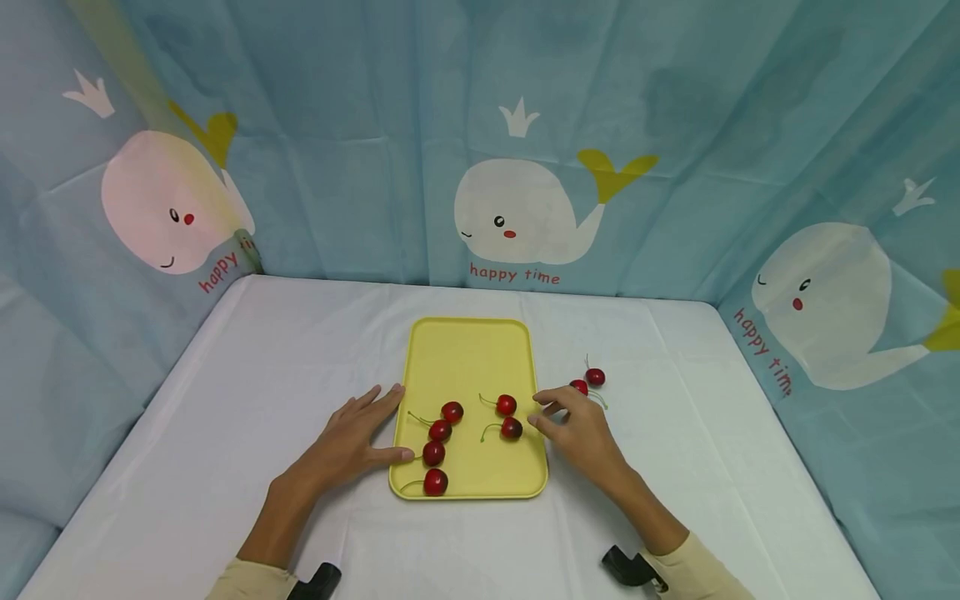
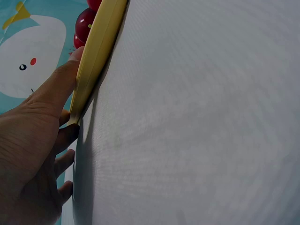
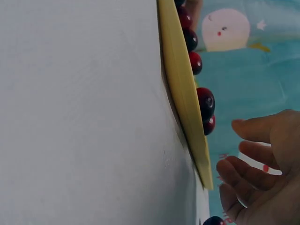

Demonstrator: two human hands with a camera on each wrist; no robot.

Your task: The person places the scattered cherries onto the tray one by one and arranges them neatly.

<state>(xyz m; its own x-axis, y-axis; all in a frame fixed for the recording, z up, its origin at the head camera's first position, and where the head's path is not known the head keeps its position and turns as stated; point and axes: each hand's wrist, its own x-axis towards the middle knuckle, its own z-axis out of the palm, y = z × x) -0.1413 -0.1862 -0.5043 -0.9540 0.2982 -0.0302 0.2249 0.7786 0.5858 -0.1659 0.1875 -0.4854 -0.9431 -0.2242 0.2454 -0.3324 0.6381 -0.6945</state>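
Observation:
A yellow rectangular tray [image 1: 472,358] lies on the white-covered table. My left hand [image 1: 352,437] rests along its left edge, fingers spread, the thumb over the rim next to a dark red cherry [image 1: 433,453]. Several cherries with stems form a column on the tray's left side. Two more, an upper cherry [image 1: 506,405] and a lower cherry [image 1: 512,429], sit toward the right. Over the right rim, my right hand [image 1: 581,429] has its thumb and fingers bent loosely apart, with nothing between them. In the right wrist view its fingertips [image 3: 238,125] are apart from the tray's cherries.
Two cherries lie on the tablecloth right of the tray: a farther cherry [image 1: 596,377] and a nearer cherry [image 1: 578,387] partly hidden by the right hand. Blue curtains [image 1: 360,167] with whale prints hang behind and at both sides of the table.

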